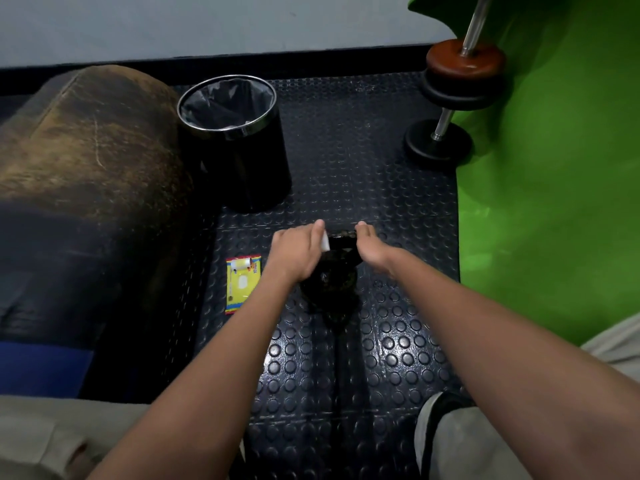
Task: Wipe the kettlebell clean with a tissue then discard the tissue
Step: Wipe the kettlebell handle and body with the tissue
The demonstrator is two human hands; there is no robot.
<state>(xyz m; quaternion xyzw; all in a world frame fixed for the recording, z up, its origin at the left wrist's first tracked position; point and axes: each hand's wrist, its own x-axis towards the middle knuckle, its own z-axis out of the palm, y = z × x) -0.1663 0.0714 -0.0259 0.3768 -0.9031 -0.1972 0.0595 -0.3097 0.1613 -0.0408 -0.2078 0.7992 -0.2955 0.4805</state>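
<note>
A black kettlebell (330,282) stands on the studded rubber floor (398,341) in the middle of the view. My left hand (298,249) is curled over the left side of its handle and pinches a small white tissue (325,242) against it. On the right side of the handle rests my right hand (372,247), fingers wrapped over the top. Both hands hide most of the handle. A black bin (239,140) with a chrome rim and a dark liner stands behind and to the left of the kettlebell.
A yellow tissue packet (240,284) lies on the floor left of the kettlebell. A worn brown padded bench (86,150) fills the left side. A green wall (554,202) rises at the right, with dumbbells (450,98) leaning against it at the back. My shoe (436,417) shows at lower right.
</note>
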